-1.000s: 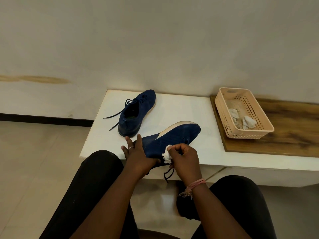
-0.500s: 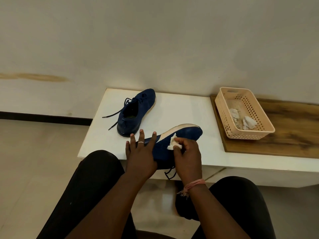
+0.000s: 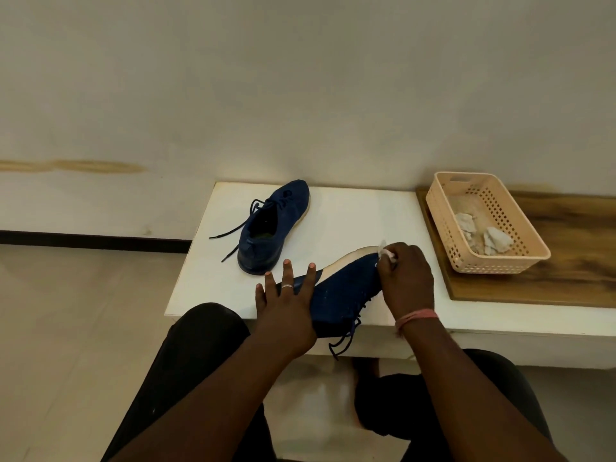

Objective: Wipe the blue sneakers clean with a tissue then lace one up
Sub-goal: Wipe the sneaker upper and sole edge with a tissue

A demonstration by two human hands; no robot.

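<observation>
Wiping is the step I have in hand: my right hand (image 3: 405, 278) pinches a small white tissue (image 3: 386, 254) between curled fingers and presses it against the toe end of the near blue sneaker (image 3: 343, 291), close to its pale sole edge. That sneaker is tipped on its side at the front edge of the white table (image 3: 350, 215), with its laces (image 3: 346, 335) dangling over the edge. My left hand (image 3: 286, 305) steadies it at the heel end, fingers spread and straight, palm pressed flat on the shoe. The second blue sneaker (image 3: 266, 228) stands upright further back on the table, apart from both hands, its laces loose. To the right, a beige basket (image 3: 443, 208) on a wooden board (image 3: 573, 255) holds crumpled used tissues (image 3: 496, 240).

Next, I judge, the tissue needs working along the rest of the upper and sole, then the far shoe, before any lacing.

Most of the tissue is hidden inside my fingers. The near shoe's underside and heel are covered by my left hand, so I cannot tell how clean they are
</observation>
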